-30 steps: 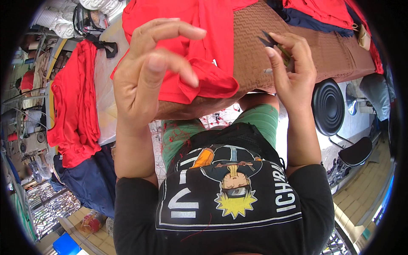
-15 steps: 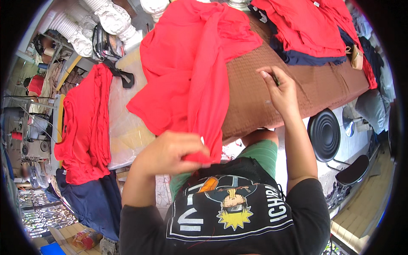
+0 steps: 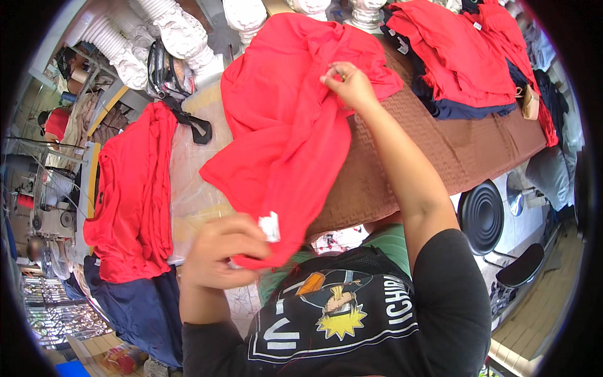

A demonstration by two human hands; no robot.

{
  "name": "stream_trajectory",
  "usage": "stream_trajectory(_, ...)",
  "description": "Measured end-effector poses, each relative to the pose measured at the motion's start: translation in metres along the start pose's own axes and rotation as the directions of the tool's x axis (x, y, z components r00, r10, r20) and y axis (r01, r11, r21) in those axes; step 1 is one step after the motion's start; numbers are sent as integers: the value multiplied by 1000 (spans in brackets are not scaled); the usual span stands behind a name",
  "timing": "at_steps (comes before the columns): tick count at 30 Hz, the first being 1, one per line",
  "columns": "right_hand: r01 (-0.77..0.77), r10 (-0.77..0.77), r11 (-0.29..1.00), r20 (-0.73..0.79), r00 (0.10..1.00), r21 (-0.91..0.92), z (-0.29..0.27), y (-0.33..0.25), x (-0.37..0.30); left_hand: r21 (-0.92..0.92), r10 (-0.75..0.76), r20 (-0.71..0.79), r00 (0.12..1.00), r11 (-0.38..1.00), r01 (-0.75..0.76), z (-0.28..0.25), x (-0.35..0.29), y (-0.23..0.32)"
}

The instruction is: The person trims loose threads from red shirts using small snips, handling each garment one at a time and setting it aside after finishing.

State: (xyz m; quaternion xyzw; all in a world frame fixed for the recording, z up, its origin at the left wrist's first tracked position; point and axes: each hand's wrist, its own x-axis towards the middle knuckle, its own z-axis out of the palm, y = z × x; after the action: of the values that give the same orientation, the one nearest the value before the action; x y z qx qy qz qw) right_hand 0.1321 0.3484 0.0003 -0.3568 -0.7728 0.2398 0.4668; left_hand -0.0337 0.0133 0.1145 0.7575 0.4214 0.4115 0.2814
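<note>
A red garment (image 3: 276,138) lies spread and rumpled over the table, its narrow lower end hanging toward me past the near edge. My left hand (image 3: 225,248) is closed on that lower end, beside a white label (image 3: 269,227) that stands out from the cloth. My right hand (image 3: 352,87) is over the garment's upper part, thumb and fingers brought together. Whether it pinches the cloth, or what lies in its palm, I cannot make out.
A brown textured cover (image 3: 427,157) is on the table's right part. Red garments (image 3: 452,56) are piled at the far right, and others (image 3: 135,195) hang at the left above dark blue cloth (image 3: 138,308). White ornate columns (image 3: 173,31) stand behind. A black round stool (image 3: 481,208) is at right.
My right hand has moved left and away from me, from above the brown cover to over the garment. My left hand has shifted slightly left and nearer, pulling the garment's end; the white label now shows.
</note>
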Motion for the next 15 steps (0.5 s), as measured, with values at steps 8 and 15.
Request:
stream_trajectory(8, -69, 143, 866, -113, 983, 495, -168, -137, -33, 160, 1, -407, 913, 985, 71, -135, -83, -12)
stream_trajectory(15, 118, -112, 993, -331, 937, -3, -168, -131, 126, 335, 322, -935, 148, 940, 71, -254, 63, -22)
